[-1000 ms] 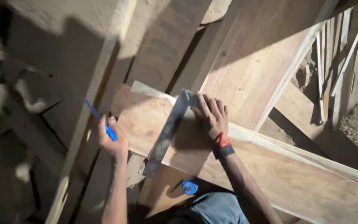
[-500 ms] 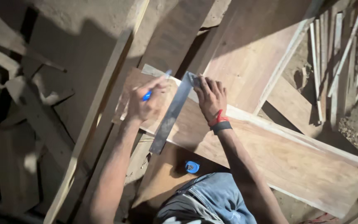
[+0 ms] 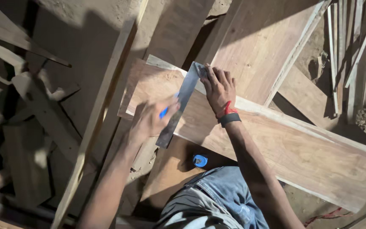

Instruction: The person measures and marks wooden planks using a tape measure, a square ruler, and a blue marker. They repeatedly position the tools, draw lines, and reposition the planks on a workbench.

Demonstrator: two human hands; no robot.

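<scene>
We note the left hand (image 3: 151, 121) gripping a blue pencil (image 3: 164, 112) against the left edge of the metal square (image 3: 179, 107). Right hand (image 3: 217, 87) presses flat, fingers spread, on the square's top end. Square lies across the wide board (image 3: 301, 148).

- Near me, I see a small blue tape measure (image 3: 200, 160) on a lower board.
- Thin wooden slats (image 3: 356, 55) stand far right.
- Scrap offcuts (image 3: 34, 97) lie left, in shadow.
</scene>
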